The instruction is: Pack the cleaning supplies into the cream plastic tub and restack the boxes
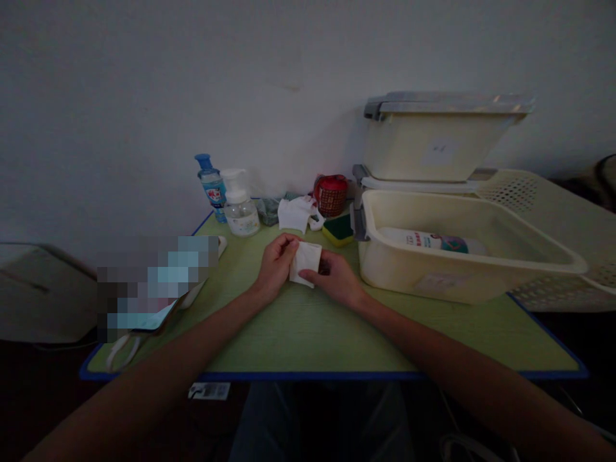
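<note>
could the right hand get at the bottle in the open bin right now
Probably yes: the open bin has no lid over the bottle, so reaching over the wall looks free. The right hand would likely have to leave the folded white piece to the left hand, which also holds it.

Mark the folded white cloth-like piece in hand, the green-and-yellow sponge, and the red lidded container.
folded white piece (308,258): head view, middle
green-and-yellow sponge (339,228): head view, green face
red lidded container (332,200): head view, patterned side

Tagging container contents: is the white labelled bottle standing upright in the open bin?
No, the bottle lies on its side inside the open cream bin.
</note>
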### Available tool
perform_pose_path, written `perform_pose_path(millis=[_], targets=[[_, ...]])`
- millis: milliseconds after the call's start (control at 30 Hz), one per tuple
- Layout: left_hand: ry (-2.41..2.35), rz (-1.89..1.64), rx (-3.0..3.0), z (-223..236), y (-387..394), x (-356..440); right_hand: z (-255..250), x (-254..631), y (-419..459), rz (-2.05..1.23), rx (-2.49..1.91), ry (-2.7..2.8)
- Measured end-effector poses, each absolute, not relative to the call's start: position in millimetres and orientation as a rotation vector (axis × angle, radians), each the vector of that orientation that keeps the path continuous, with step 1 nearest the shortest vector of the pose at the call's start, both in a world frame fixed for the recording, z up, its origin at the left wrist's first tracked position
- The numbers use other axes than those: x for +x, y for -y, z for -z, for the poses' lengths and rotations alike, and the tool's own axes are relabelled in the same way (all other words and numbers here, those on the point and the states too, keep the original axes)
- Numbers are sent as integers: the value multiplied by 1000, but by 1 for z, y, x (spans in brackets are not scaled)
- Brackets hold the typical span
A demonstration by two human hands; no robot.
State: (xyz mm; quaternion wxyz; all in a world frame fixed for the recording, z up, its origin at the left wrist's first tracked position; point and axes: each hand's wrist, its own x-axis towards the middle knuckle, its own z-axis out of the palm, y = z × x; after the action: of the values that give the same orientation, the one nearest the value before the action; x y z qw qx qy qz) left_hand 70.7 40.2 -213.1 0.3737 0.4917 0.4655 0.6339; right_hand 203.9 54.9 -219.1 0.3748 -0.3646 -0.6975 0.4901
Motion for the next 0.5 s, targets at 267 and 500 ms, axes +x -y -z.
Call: perform_pose_path(millis=[267,500], targets=[[-1365,-1800,1513,206,-26,74,216,199,-45,-1503,-785,1640],[-1350,-1916,1578,211,-27,75,210,201,-42,-1565,-759,1562]])
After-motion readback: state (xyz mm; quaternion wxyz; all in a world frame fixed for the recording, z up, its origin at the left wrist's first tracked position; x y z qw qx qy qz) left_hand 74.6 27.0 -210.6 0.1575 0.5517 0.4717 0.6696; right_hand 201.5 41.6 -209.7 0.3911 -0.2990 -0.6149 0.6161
